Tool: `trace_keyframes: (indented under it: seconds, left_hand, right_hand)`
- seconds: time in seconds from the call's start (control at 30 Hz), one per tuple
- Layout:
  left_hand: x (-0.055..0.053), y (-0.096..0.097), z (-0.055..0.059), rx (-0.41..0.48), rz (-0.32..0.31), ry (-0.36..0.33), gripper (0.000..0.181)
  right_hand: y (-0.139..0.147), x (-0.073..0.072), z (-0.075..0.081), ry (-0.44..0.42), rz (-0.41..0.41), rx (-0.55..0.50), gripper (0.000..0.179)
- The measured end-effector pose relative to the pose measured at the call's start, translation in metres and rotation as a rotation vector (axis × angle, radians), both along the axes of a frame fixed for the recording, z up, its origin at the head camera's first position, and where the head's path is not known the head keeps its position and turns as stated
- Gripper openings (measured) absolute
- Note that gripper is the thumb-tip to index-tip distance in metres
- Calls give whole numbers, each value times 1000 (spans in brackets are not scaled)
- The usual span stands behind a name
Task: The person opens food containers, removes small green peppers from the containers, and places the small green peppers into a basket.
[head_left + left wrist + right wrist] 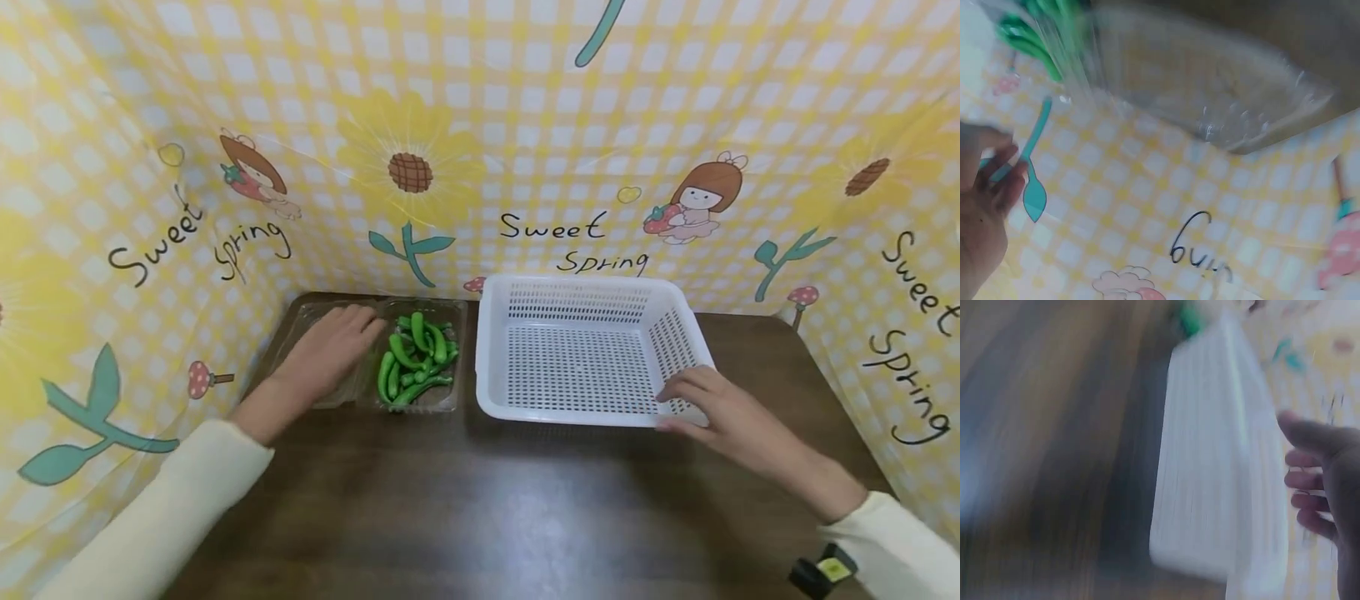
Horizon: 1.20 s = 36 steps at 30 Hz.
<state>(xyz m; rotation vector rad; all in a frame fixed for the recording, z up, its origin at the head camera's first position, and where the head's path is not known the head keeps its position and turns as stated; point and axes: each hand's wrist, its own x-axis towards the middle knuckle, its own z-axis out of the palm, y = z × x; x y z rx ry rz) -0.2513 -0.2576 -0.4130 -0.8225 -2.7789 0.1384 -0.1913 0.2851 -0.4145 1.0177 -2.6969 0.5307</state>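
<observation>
Green chili peppers [416, 367] lie heaped in a clear plastic clamshell box [460, 392] left of the middle of the table. My left hand [330, 346] hovers over the box's left half, its fingertips beside the peppers. In the left wrist view the fingers of that hand [988, 200] are loosely bent with nothing between them. To the right of the box stands a white perforated plastic basket [570, 414]. My right hand [720, 412] is at its front right corner, thumb and fingers apart. In the blurred right wrist view, the hand [1325, 469] appears beside the basket [1200, 462], holding nothing.
The dark brown table [450, 517] carries the box and basket near its back edge. A yellow checked cloth [465, 242] printed with flowers and lettering hangs close behind and on both sides. A small black device [821, 571] is at the right sleeve.
</observation>
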Motion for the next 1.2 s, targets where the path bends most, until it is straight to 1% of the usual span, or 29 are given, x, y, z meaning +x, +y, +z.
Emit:
trace_keyframes:
  seconds: [0.03, 0.07, 0.1, 0.17, 0.27, 0.33, 0.4, 0.5, 0.57, 0.67, 0.77, 0.8, 0.83, 0.9, 1.0, 1.07, 1.13, 1.2]
  left_hand:
    - [-11, 2, 1, -105, -65, 26, 41]
    - [-21, 4, 0, -174, -110, 23, 44]
    - [-29, 8, -1, -212, -140, 6, 45]
    - [-47, 15, -5, -225, -180, -40, 45]
    - [-68, 25, -16, -215, -221, -106, 43]
    - [-79, 29, -26, -218, -246, -133, 41]
    - [-87, 32, -34, -226, -257, -159, 37]
    - [-93, 34, -41, -258, -263, -180, 32]
    - [-96, 36, -43, -270, -252, -198, 30]
    - [-101, 39, -45, -290, -239, -218, 32]
    - [-106, 40, -48, -294, -227, -227, 35]
    - [-107, 40, -49, -292, -223, -227, 35]
    - [-108, 40, -50, -292, -221, -224, 35]
    - [-108, 41, -50, -293, -221, -225, 35]
    - [-104, 39, -45, -294, -246, -227, 35]
    - [-101, 36, -39, -301, -275, -208, 38]
    - [-99, 33, -31, -304, -308, -158, 38]
    - [-98, 28, -22, -288, -323, -95, 42]
  right_hand:
    - [13, -3, 1, 51, -1, 68, 36]
    - [26, -6, 2, 92, 4, 130, 43]
    - [37, -8, 2, 105, 15, 175, 50]
    - [55, -10, -1, 129, 43, 224, 57]
    - [73, -11, -8, 174, 98, 231, 56]
    - [78, -10, -13, 216, 130, 207, 48]
    - [79, -10, -19, 251, 152, 175, 46]
    - [77, -11, -25, 282, 186, 143, 54]
    - [74, -12, -27, 290, 203, 134, 54]
    - [72, -12, -29, 284, 202, 132, 51]
    - [70, -12, -29, 238, 171, 142, 37]
    - [70, -11, -29, 219, 163, 145, 35]
    - [69, -11, -29, 201, 156, 151, 37]
    - [67, -10, -30, 177, 140, 170, 45]
    - [65, -10, -31, 173, 128, 185, 49]
    - [65, -10, -31, 172, 122, 187, 47]
    - [65, -11, -32, 173, 126, 180, 45]
    - [65, -12, -32, 176, 126, 170, 45]
